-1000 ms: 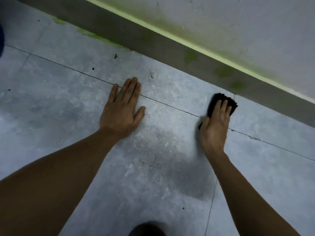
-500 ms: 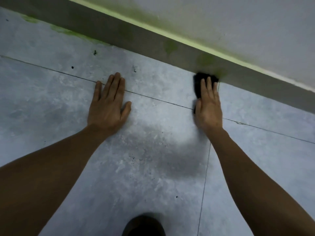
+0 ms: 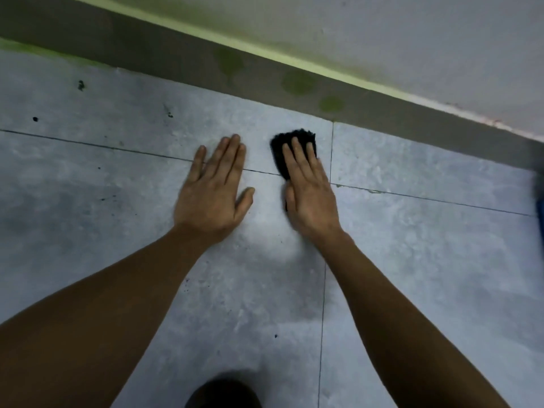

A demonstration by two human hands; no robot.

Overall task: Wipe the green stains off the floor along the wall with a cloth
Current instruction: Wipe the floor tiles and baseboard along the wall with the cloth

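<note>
My right hand (image 3: 309, 192) lies flat on a black cloth (image 3: 281, 148) and presses it onto the grey floor tile, a short way in front of the dark skirting (image 3: 176, 57). Only the cloth's far end shows past my fingers. My left hand (image 3: 213, 192) rests flat on the floor just left of it, fingers together, holding nothing. Round green stains (image 3: 297, 82) sit on the skirting beyond the cloth. A green smear (image 3: 17, 45) runs along the floor edge at the far left.
The wall (image 3: 382, 33) rises behind the skirting with a green tinge along its base. Dark specks (image 3: 81, 85) dot the tiles at the left. A blue object (image 3: 540, 207) shows at the right edge. A dark rounded shape (image 3: 223, 391) sits at the bottom centre.
My right hand has pulled the cloth back from the skirting and to the left, closer to my left hand. The view has shifted to the right along the wall.
</note>
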